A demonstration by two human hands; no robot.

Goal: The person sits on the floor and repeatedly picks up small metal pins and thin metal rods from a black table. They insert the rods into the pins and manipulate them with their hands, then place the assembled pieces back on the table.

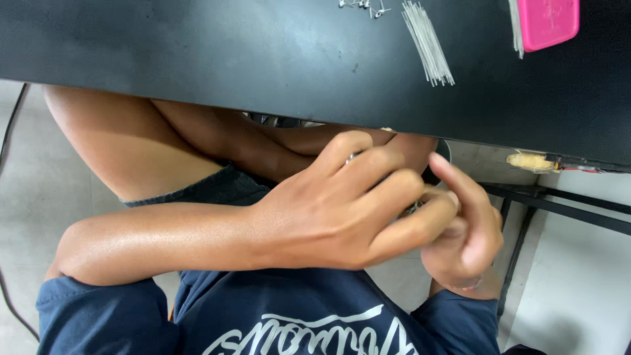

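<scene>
Curling over a small metal piece (353, 158) that peeks between its knuckles, the left hand (328, 210) meets the right hand (463, 230) below the black table (197, 46) edge; what either hand grips, I cannot tell. On the table above lie a bundle of thin white wires (427, 43), small metal clips (365, 6) and a pink plastic case (547, 22).

There is one view only, from a camera worn on the person's head. It looks steeply down over the chest and lap, so the shirt (282, 315) fills the near bottom edge and the black table (197, 46) runs across the far top. It sits close: both hands, the left hand (328, 210) and the right hand (463, 246), fill the middle. Pale floor (578, 276) shows at right. No second view shares the scene.
</scene>
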